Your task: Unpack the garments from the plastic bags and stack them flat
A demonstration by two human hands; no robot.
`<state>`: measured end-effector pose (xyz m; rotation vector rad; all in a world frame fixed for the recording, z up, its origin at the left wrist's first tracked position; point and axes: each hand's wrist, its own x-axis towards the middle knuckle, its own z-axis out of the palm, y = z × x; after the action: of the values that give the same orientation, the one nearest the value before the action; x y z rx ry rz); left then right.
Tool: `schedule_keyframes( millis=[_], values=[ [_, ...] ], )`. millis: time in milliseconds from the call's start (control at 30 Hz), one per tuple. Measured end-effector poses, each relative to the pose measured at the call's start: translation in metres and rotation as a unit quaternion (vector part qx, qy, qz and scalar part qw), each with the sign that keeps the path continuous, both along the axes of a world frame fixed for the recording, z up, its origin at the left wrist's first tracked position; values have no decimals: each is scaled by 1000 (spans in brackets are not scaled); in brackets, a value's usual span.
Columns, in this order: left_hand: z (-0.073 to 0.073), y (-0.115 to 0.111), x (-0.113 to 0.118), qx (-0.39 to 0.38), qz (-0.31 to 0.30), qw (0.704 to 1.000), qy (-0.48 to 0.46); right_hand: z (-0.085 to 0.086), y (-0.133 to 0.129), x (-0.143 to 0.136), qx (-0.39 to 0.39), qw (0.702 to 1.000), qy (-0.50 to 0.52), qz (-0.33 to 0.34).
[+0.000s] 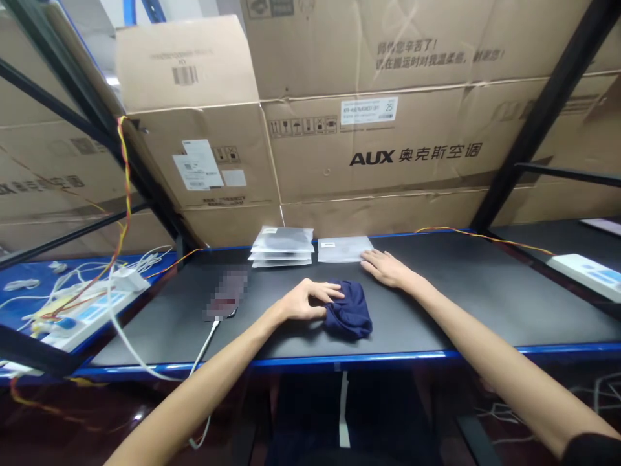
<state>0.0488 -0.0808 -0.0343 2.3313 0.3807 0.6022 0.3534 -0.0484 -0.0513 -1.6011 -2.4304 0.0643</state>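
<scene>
A bundled navy blue cloth (350, 310) lies on the dark mat near the front of the table. Thumb and fingers of my left hand (310, 299) are closed on its left side. Farther back and to the right, my right hand (385, 266) rests with outstretched fingers, its fingertips touching the right edge of a flat frosted plastic bag (342, 249) with a small white label. Just left of that bag is a stack of several similar bags (283, 244).
A phone (228, 294) lies to the left with a white charging cable (206, 346). Power strips (92, 317) and tangled wires sit at far left; another strip (589, 275) is at right. Large cardboard (315, 162) stands behind the table, between black metal posts (528, 123).
</scene>
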Motion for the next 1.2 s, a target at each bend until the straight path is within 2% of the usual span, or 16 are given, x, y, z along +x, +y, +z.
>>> schedule_keyframes(
  millis=[100, 200, 267, 433, 600, 767, 933, 1067, 1133, 1200],
  values=[
    [1, -3, 2, 57, 43, 997, 9, 0, -13, 3, 13, 1000, 19, -7],
    [5, -12, 6, 160, 112, 980, 47, -1, -30, 9, 40, 998, 46, 11],
    [10, -17, 9, 206, 120, 968, 72, -4, -41, 13, 44, 998, 51, 20],
    [12, -12, 6, 233, 120, 963, 63, -12, -60, 24, 38, 998, 49, 22],
    [8, -5, 3, 230, 119, 958, 122, -9, -67, 23, 45, 997, 60, 17],
    [12, -18, 21, 256, 157, 944, 134, -1, -72, 14, 61, 989, 134, 2],
    [14, -32, 48, 200, 254, 937, 134, 5, -81, 3, 55, 982, 180, 5],
    [12, -36, 59, 139, 304, 936, 110, 1, -87, -6, 23, 988, 152, 28],
    [12, -35, 58, 86, 322, 940, 75, -3, -88, -9, 5, 993, 115, 16],
    [13, -32, 53, -3, 332, 943, 25, -5, -87, -9, -19, 996, 83, 10]
  ],
)
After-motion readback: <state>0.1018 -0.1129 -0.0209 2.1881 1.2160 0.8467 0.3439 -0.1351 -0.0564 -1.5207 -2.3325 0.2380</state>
